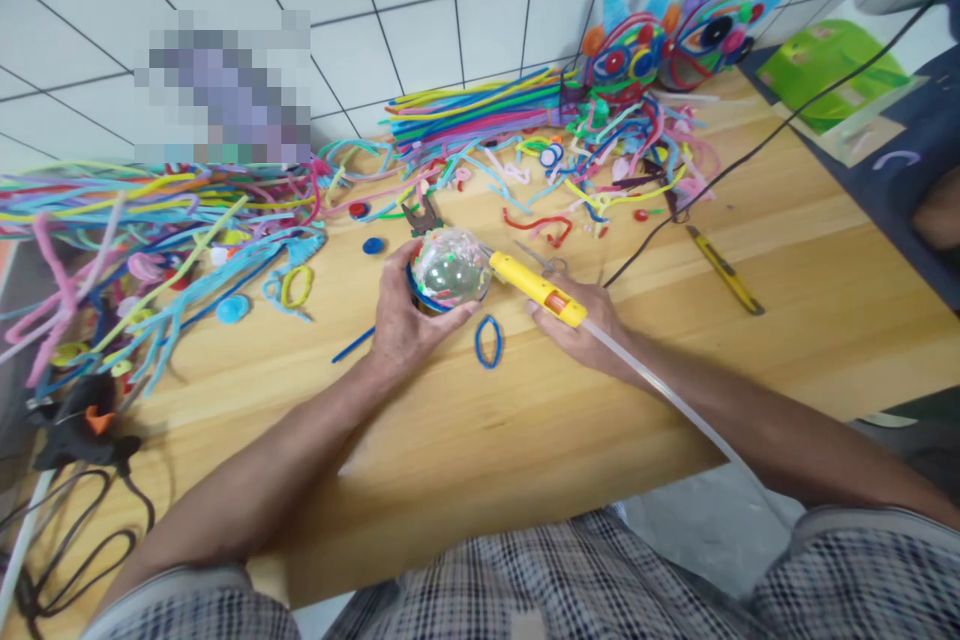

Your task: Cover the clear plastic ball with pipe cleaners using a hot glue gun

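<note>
1. Cups the speckled clear ball (452, 272) at the centre of the frame in the left hand (399, 318), thumb and fingers clamped around its lower sides, likely to steady it and leave its top exposed.
2. Grips the yellow glue gun (531, 284) right of centre with the right hand (592, 328), fingers closed on its body, probably to aim the nozzle at the ball; cannot tell whether touching.
3. Trails a pale strip (654, 377) from the gun's back end over the right forearm, away from the fingers.
4. Has a blue loop (489, 342) flat on the surface (465, 450) just below the ball, seemingly within easy reach.
5. Shows pliers (424, 218) just above the ball, and a bundle of fuzzy sticks (480, 112) near the wall (420, 40) at upper centre, perhaps to spare working room.
</note>
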Available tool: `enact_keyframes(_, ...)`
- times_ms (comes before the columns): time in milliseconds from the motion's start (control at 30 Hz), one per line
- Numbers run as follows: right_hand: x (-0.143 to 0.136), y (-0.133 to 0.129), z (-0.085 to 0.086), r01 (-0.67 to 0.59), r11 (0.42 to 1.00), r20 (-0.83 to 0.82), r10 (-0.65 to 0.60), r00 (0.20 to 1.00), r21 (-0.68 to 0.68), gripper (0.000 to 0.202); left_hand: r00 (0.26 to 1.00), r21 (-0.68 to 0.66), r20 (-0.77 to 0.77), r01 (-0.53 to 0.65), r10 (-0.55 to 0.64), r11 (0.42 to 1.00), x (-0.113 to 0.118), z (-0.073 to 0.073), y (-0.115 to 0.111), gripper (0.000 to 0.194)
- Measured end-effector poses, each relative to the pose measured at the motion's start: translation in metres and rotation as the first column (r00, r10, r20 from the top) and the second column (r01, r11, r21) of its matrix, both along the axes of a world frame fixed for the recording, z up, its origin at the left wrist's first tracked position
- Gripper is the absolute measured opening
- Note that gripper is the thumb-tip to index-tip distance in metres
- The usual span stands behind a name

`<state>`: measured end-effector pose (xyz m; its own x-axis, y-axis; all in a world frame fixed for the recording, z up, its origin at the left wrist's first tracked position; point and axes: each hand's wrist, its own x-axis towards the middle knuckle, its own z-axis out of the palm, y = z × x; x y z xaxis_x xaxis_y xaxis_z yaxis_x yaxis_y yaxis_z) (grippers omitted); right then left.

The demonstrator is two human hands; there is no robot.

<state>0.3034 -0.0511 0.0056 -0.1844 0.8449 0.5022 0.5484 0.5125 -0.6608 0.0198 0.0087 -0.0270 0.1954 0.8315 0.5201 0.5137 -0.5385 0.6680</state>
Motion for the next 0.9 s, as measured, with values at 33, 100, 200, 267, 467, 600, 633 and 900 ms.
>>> enact_keyframes(33, 0.0001, -0.0002, 0.0004, -0.011, 1.0, -0.008, 0.011, 1.0, 0.012, 0.011, 1.0, -0.006, 0.005, 0.0, 0.0, 1.0, 0.0001, 0.0003, -0.0002, 0.107)
enact_keyframes(100, 0.0004, -0.0004, 0.0001, -0.029, 0.998, -0.008, 0.029, 1.0, 0.048, 0.013, 1.0, -0.01, 0.013, 0.003, -0.002, 1.0, 0.0004, 0.0007, -0.0006, 0.107)
enact_keyframes(200, 0.0011, 0.0002, -0.002, -0.022, 0.998, 0.025, 0.02, 0.999, 0.067, 0.011, 1.0, -0.015, 0.011, 0.013, -0.013, 1.0, 0.0006, 0.0007, -0.0008, 0.108)
enact_keyframes(267, 0.0015, 0.0005, -0.0033, 0.003, 0.999, 0.039, -0.005, 0.999, 0.042, 0.009, 1.0, -0.031, 0.009, 0.016, -0.016, 0.999, 0.0005, 0.0004, -0.0005, 0.11)
enact_keyframes(467, 0.0019, 0.0004, -0.0042, -0.017, 0.998, 0.012, 0.016, 1.0, 0.056, 0.009, 1.0, -0.044, 0.016, -0.001, 0.002, 0.999, 0.0009, 0.0003, 0.0003, 0.109)
enact_keyframes(600, 0.0015, 0.0009, -0.004, 0.006, 1.0, 0.018, -0.007, 1.0, 0.024, 0.008, 1.0, -0.017, 0.01, -0.003, 0.003, 1.0, 0.001, 0.0012, 0.0008, 0.108)
enact_keyframes(633, 0.0014, 0.0009, -0.004, 0.0, 1.0, 0.02, -0.001, 1.0, 0.024, 0.008, 1.0, -0.018, 0.01, -0.003, 0.003, 1.0, 0.0009, 0.0013, 0.0009, 0.108)
enact_keyframes(900, 0.0022, 0.0016, -0.0031, -0.024, 0.998, 0.018, 0.023, 1.0, 0.058, 0.009, 1.0, -0.011, 0.018, 0.002, -0.002, 1.0, 0.0014, 0.0008, 0.0008, 0.107)
